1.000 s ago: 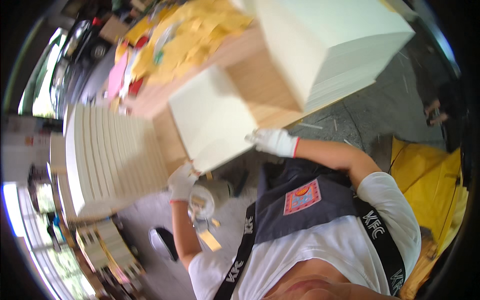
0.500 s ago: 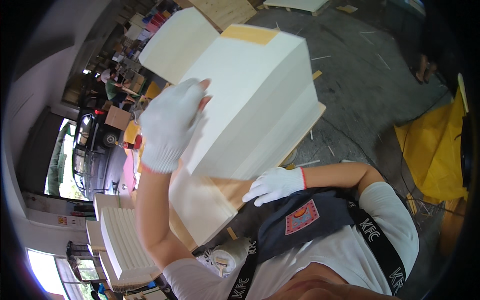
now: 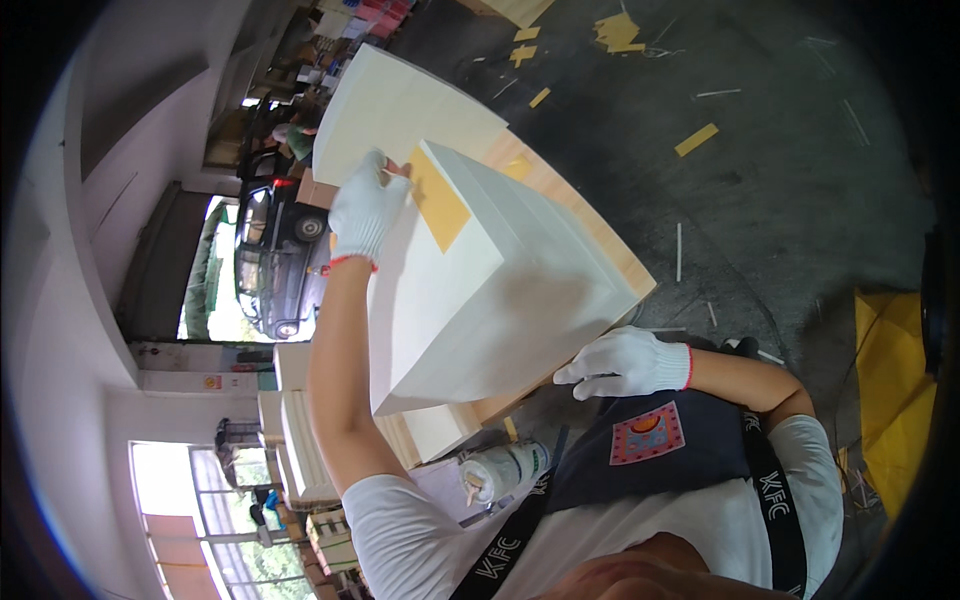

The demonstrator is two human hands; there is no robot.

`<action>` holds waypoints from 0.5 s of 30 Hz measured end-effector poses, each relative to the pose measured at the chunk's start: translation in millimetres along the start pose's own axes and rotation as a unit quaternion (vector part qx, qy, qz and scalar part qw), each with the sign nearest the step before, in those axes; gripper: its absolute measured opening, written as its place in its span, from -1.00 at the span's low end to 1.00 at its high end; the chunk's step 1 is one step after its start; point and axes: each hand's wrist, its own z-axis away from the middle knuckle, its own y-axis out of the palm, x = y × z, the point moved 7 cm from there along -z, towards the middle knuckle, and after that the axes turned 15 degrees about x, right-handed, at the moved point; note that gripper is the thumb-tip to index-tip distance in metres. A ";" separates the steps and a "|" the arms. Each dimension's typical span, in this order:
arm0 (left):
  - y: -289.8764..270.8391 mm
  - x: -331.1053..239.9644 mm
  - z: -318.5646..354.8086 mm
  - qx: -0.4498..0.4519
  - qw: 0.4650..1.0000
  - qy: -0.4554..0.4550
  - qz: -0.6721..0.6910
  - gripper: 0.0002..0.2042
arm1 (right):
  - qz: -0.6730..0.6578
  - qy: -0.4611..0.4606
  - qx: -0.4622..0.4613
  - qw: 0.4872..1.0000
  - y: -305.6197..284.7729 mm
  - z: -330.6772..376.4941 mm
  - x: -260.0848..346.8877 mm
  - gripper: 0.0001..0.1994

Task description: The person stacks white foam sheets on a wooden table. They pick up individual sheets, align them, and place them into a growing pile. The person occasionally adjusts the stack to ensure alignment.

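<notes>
A worker's gloved left hand point(image 3: 366, 213) reaches up and away on a nearly straight arm, its grip closed over the far upper corner of a tall white paper stack point(image 3: 480, 290), fingers curled over the edge beside a yellow sheet point(image 3: 437, 200) lying on top. The gloved right hand point(image 3: 625, 364), forearm bent across the body, lies flat with fingers stretched, its grip open and pressed at the stack's near lower corner. The stack stands on a wooden counter point(image 3: 590, 235) between the two hands, its long axis running from the right hand up toward the left, the near corner pointing at the worker. Beyond the left grip sits a second white stack point(image 3: 400, 105); below the right grip, a white bottle point(image 3: 497, 472) lies near the apron point(image 3: 640, 455).
</notes>
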 end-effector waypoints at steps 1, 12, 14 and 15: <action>7.7 -14.1 4.2 0.052 0.994 -0.011 0.096 -0.59 | -0.025 0.023 0.019 0.999 -2.7 3.7 -9.5 -0.73; 24.8 -53.1 25.2 0.159 0.972 -0.129 0.112 -0.21 | -0.050 -0.062 -0.016 0.997 -21.7 6.6 -37.1 -0.72; 24.3 -48.8 27.4 0.167 0.954 -0.122 0.216 -0.24 | -0.048 -0.070 -0.029 0.996 -25.9 8.0 -37.8 -0.72; 26.8 -45.3 26.8 0.166 0.946 -0.110 0.255 -0.27 | -0.051 -0.074 -0.036 0.995 -28.9 9.6 -40.0 -0.71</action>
